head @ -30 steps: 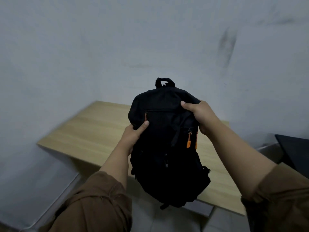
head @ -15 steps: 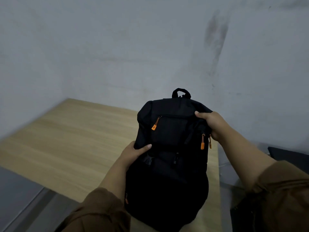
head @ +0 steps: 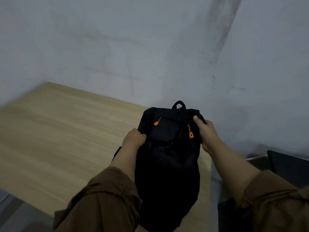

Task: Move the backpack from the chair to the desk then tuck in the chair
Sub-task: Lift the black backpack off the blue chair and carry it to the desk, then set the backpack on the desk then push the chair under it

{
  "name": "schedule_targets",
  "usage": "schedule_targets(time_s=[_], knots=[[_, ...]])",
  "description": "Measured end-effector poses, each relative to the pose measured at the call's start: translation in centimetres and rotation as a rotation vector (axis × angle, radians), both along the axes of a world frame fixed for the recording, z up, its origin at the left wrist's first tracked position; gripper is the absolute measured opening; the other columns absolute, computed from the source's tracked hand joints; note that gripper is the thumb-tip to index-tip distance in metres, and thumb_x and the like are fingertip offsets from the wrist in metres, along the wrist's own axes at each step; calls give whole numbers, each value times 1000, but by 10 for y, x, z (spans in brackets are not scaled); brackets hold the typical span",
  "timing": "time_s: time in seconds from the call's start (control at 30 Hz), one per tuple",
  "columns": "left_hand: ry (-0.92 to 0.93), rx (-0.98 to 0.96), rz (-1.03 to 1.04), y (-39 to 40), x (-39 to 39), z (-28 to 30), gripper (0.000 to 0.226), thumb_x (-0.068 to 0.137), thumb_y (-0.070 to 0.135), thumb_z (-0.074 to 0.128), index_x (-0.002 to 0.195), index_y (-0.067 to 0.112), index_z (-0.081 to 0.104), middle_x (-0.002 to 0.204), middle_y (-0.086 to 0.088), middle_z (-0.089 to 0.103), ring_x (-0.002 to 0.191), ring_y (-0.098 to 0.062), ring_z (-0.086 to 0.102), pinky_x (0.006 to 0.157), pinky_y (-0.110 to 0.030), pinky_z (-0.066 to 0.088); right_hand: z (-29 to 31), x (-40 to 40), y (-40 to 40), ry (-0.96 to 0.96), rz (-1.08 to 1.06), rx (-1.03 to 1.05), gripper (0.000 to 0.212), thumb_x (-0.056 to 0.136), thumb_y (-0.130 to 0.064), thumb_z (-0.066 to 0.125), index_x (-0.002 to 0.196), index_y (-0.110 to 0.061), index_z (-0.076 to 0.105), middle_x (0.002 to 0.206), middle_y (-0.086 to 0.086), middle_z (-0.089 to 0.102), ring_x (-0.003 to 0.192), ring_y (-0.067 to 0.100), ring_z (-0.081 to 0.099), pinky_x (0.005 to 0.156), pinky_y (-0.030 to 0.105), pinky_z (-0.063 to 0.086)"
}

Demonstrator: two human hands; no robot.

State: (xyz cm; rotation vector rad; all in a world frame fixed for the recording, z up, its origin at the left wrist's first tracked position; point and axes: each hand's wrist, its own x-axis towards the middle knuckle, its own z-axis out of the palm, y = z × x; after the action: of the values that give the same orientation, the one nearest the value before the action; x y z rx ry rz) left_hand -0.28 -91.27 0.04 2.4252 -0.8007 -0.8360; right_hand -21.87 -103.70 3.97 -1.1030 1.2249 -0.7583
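A person's left hand and right hand close on opposite sides of a black backpack with orange zipper pulls, holding it upright between them over the right end of the wooden surface. The two-sided grip appears meant to steady the soft bag; whether its base touches the surface cannot be told. No chair is clearly visible.

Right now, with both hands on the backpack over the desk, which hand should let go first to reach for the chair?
Probably the right hand. It only pinches the backpack at its upper corner, near the desk edge. The left hand grips the side and can steady it. The chair itself is not clearly visible.
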Motion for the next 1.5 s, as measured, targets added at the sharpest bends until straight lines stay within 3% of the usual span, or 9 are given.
schedule_targets(time_s=[0.13, 0.23, 0.4, 0.5, 0.73, 0.97, 1.13, 1.33, 1.5], knots=[[-53, 97, -171, -9, 1, -13, 42, 90, 24, 49, 122, -3, 52, 128, -23, 55, 115, -40, 56, 90, -37, 43, -32, -10, 12, 79, 119, 27, 63, 83, -35, 71, 135, -20, 39, 119, 4, 59, 106, 25, 62, 90, 42, 53], [-223, 175, -228, 12, 1, -19, 48, 96, 44, 37, 129, 12, 53, 135, -10, 54, 127, -33, 51, 114, -57, 19, -51, -17, 24, 179, 191, -6, 52, 85, -21, 68, 131, -17, 44, 115, 2, 60, 104, 26, 60, 91, 42, 50], [-56, 68, 86, 69, -4, -34, 77, 85, 74, 26, 143, 26, 39, 144, -11, 42, 131, -35, 44, 106, -52, 37, -79, -19, 50, 479, 33, 26, 66, 86, -30, 64, 141, -13, 32, 127, 18, 58, 107, 40, 59, 92, 50, 51], [73, 29, 174, 78, -9, -40, 80, 80, 79, 31, 146, 34, 32, 145, -14, 39, 133, -39, 41, 108, -51, 36, -87, -14, 59, 552, 61, 104, 52, 93, -32, 56, 134, -5, 38, 125, 23, 57, 109, 42, 57, 84, 43, 48], [163, -19, 101, 44, -29, -37, 84, 77, 77, 44, 149, 36, 29, 153, -13, 28, 140, -41, 31, 114, -52, 31, -83, -14, 36, 492, -39, -6, 30, 97, -19, 49, 124, -6, 52, 117, 23, 62, 102, 40, 58, 86, 43, 49], [141, -20, 36, 37, -36, -38, 82, 84, 53, 59, 153, 29, 21, 150, -20, 28, 135, -42, 38, 113, -49, 34, -81, -19, 13, 518, 27, 33, 50, 95, -24, 51, 138, -2, 37, 132, 24, 54, 116, 42, 54, 94, 44, 46], [169, -57, 42, 69, -35, -30, 74, 90, 37, 60, 152, 17, 25, 153, -18, 20, 133, -37, 43, 109, -39, 36, -69, -6, 46, 776, 25, -153, 65, 94, -27, 50, 151, -11, 24, 147, 25, 36, 132, 43, 38, 110, 51, 33], [141, -203, 55, 144, -22, -3, 41, 92, 29, 58, 128, 9, 61, 135, -12, 59, 124, -25, 56, 100, -29, 43, -44, 29, 141, 765, 164, -636, 36, 90, -14, 55, 124, -19, 62, 133, 12, 53, 129, 31, 44, 120, 53, 8], [82, -315, 147, 273, -11, 12, 28, 93, 25, 56, 116, 14, 69, 120, -6, 70, 113, -21, 63, 91, -25, 44, -36, 68, 272, 546, 394, -737, 26, 88, -10, 55, 106, -22, 69, 114, 3, 64, 114, 26, 52, 109, 49, 35]])
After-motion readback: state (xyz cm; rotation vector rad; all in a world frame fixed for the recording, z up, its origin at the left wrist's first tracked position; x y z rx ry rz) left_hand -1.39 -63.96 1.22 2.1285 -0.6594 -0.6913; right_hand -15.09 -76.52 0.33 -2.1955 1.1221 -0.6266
